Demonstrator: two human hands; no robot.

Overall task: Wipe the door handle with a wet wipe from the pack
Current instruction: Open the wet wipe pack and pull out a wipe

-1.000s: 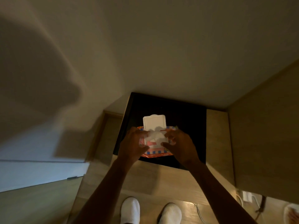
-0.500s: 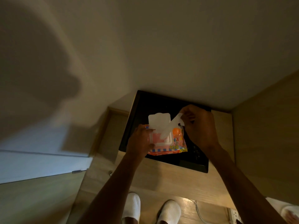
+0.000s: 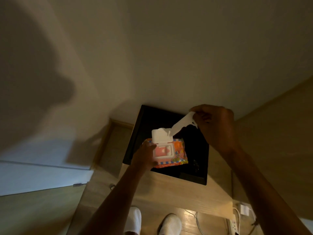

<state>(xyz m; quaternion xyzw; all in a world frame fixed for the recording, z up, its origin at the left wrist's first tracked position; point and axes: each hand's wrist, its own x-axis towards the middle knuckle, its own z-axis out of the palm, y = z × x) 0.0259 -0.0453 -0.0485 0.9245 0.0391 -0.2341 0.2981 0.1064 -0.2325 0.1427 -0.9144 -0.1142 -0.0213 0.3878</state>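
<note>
Left hand: the left hand (image 3: 144,158) is closed on the left side of the wipe pack (image 3: 166,152), with the thumb on top near the white opening frame; its grip keeps the pack down.
Right hand: the right hand (image 3: 215,126) is raised above and to the right of the pack; its grip pinches the top end of a wet wipe (image 3: 182,123) between the fingertips.
Wet wipe: white, stretched in a slanted strip from the right hand down to the opening of the pack; the lower end is inside the opening.
Wipe pack: orange and pink, lying flat on a black box (image 3: 169,119); its white lid (image 3: 161,135) is flipped open and stands up at the far edge.
Black box: it sits on a light wooden tabletop (image 3: 169,189), against the wall.
Below: two white slippers (image 3: 134,217) on the floor, and a power strip (image 3: 234,225) with cables at the right.
Door handle: I cannot see it in this view.
</note>
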